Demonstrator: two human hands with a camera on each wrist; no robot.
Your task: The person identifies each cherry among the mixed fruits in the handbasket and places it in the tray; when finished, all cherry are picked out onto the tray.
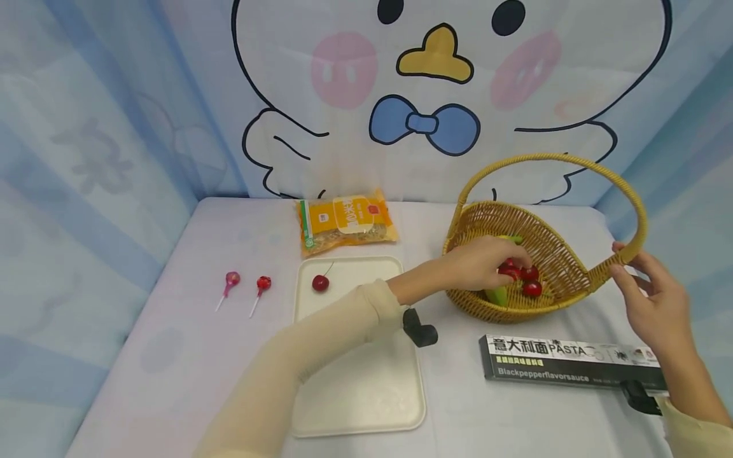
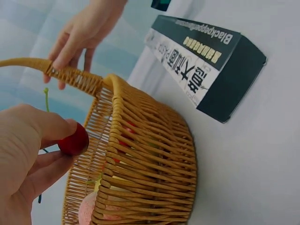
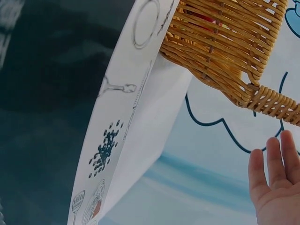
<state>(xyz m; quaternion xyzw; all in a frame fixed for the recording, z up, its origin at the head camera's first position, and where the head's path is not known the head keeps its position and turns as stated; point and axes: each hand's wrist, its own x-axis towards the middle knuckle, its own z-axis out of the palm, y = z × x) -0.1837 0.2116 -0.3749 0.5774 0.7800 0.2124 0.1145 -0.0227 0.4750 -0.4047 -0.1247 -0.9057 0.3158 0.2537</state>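
Note:
My left hand (image 1: 487, 261) reaches over the near part of the wicker basket (image 1: 535, 229). In the left wrist view its thumb and fingers pinch a dark red cherry (image 2: 75, 140) with a green stem, above the basket's rim. Several red cherries (image 1: 531, 288) lie inside, beside a yellow-green fruit (image 1: 497, 296); a pinkish round thing (image 2: 88, 210) shows at the rim in the left wrist view. On the far right, my right hand (image 1: 658, 305) holds the base of the basket's handle (image 1: 637, 238), thumb on the near side and fingers behind.
A cream tray (image 1: 355, 407) with one stemmed cherry (image 1: 321, 283) lies mid-table, partly under the left sleeve. Two lollipops (image 1: 231, 279) are left of it. Behind is an orange-yellow food packet (image 1: 346, 222). A black and white pasta box (image 1: 567, 362) lies in front of the basket.

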